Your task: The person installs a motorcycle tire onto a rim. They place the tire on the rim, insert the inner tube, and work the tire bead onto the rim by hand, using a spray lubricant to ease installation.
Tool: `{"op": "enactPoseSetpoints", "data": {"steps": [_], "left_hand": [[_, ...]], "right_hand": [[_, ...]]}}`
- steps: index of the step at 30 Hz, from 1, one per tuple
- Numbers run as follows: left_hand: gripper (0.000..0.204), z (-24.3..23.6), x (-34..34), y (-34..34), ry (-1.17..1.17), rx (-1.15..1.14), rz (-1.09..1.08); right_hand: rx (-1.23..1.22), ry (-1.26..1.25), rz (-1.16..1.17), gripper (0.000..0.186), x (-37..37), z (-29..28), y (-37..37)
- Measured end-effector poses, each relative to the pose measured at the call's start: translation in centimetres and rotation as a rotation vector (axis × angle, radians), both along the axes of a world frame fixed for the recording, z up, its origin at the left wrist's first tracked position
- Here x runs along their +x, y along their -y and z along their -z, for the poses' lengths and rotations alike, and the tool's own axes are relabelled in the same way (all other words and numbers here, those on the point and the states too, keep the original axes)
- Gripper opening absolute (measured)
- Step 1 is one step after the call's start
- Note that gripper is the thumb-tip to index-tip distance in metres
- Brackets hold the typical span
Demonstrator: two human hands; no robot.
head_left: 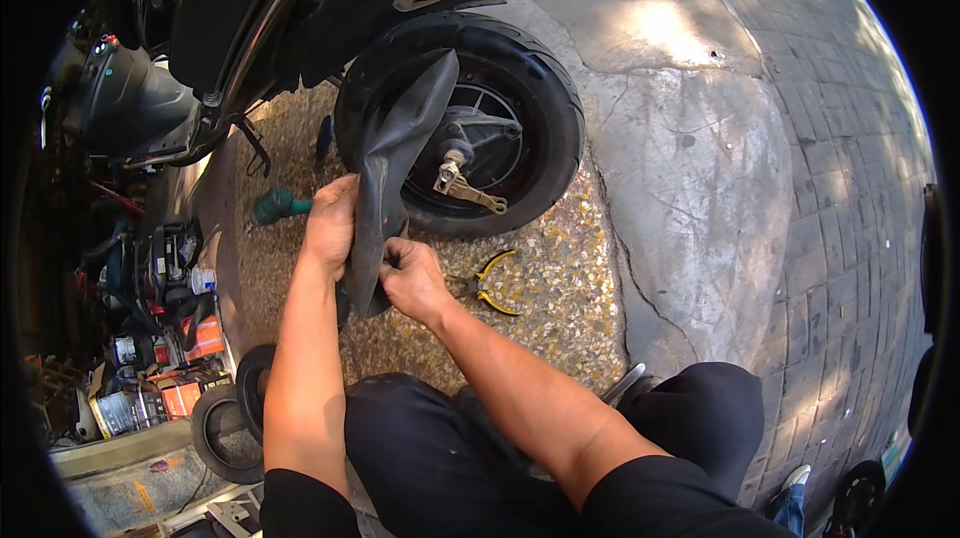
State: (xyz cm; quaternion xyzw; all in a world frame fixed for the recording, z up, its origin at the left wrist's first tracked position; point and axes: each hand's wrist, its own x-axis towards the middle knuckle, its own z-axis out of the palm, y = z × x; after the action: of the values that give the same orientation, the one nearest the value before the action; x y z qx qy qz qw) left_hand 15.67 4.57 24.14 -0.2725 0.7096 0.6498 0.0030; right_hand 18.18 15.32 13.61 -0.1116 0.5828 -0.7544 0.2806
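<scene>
A flattened black inner tube [400, 143] hangs between my hands, its upper end lying across the wheel. On its left edge my left hand [332, 223] is closed, the fingertips hidden behind the rubber. Lower down, my right hand [414, 280] pinches the tube's right edge with thumb and bent fingers. Just beyond is a wheel with a black tyre [562, 133]. Its dark hub [485, 128] carries an axle nut and a brass-coloured lever arm [468, 190]. Near my right hand, a yellow and black curved part, apparently a brake shoe [484, 296], rests on the speckled ground.
A scooter [215, 33] stands over the wheel at upper left, with another scooter [130, 103] behind it. A green tool [283, 205] lies left of my hands. Small tyres [205, 438] and boxed parts [130, 408] crowd the lower left. Another person's shoe [798, 476] shows at lower right.
</scene>
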Motion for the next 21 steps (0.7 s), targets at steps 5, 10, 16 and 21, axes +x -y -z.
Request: {"op": "enactPoseSetpoints", "data": {"steps": [5,10,16,21], "left_hand": [[0.023,2.0,3.6,-1.9,0.022,-0.354,0.064],[0.016,3.8,4.1,-2.3,-0.038,-0.390,0.075],[0.013,3.2,3.3,-3.0,0.074,-0.878,0.215],[0.023,5.2,3.0,-4.1,0.140,-0.949,0.359]], "right_hand": [[-0.010,0.023,0.077,0.027,0.1,0.7,-0.4],[0.137,-0.008,0.157,0.027,-0.3,3.9,-0.7],[-0.546,0.743,0.131,0.035,-2.6,2.8,-4.0],[-0.370,0.499,0.274,0.036,-4.7,0.1,-5.1]]}}
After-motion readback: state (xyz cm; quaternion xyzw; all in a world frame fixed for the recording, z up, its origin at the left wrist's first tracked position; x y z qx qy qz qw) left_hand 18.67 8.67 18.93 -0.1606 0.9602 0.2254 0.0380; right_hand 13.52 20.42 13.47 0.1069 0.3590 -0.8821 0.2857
